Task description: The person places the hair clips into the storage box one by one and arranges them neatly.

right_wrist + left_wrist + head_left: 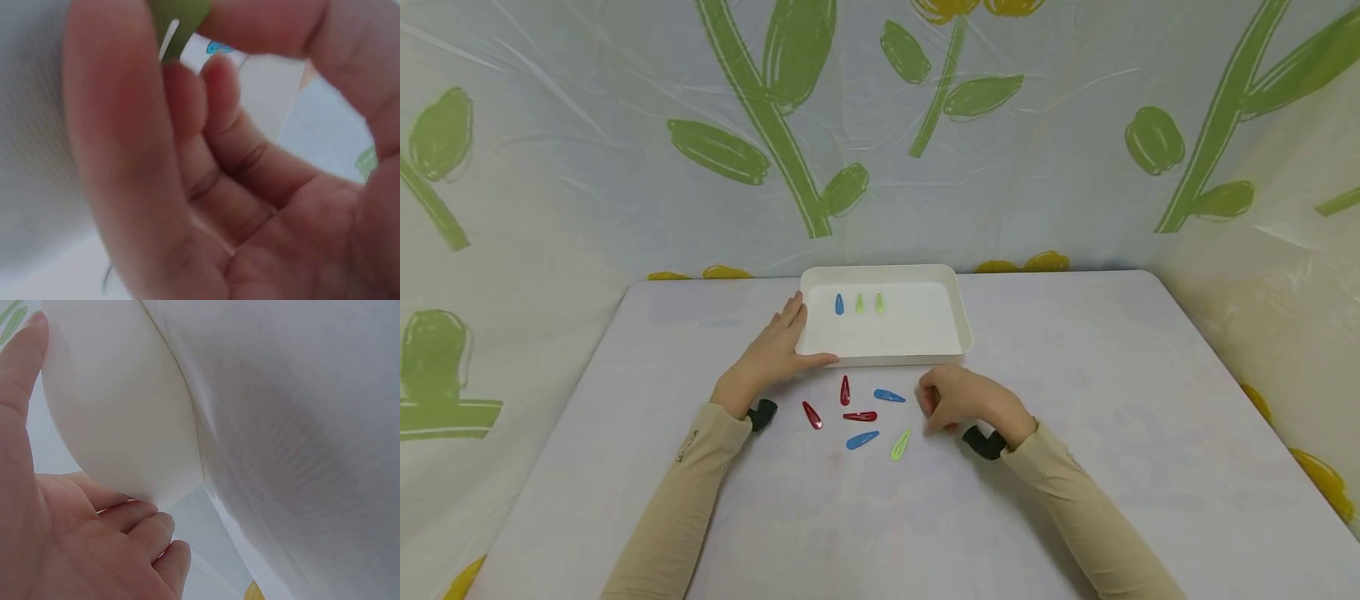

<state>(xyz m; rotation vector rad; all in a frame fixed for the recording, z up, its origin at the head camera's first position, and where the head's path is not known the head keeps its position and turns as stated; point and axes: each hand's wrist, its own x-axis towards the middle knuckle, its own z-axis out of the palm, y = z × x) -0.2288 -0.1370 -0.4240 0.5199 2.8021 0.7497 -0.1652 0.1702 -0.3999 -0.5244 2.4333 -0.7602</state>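
Note:
My left hand [778,343] spans the front left corner of a white tray [925,360], thumb along the front wall and fingers along the left side. The wrist view shows its fingertips against the tray's wall [125,406]. Close to the tray's front right, my right hand [962,396] pinches a green snap hair clip [178,19] between thumb and forefinger. The head view hides that clip behind the hand. Inside the tray, a blue clip [839,304] and two green clips, one left [860,303] and one right [879,303], stand in a row.
Between the hands lie three red clips, an upper one [845,391], a left one [812,415] and a middle one [860,416]. Two blue clips, upper [889,395] and lower [862,440], and a green clip [900,445] lie among them on the white table [820,525].

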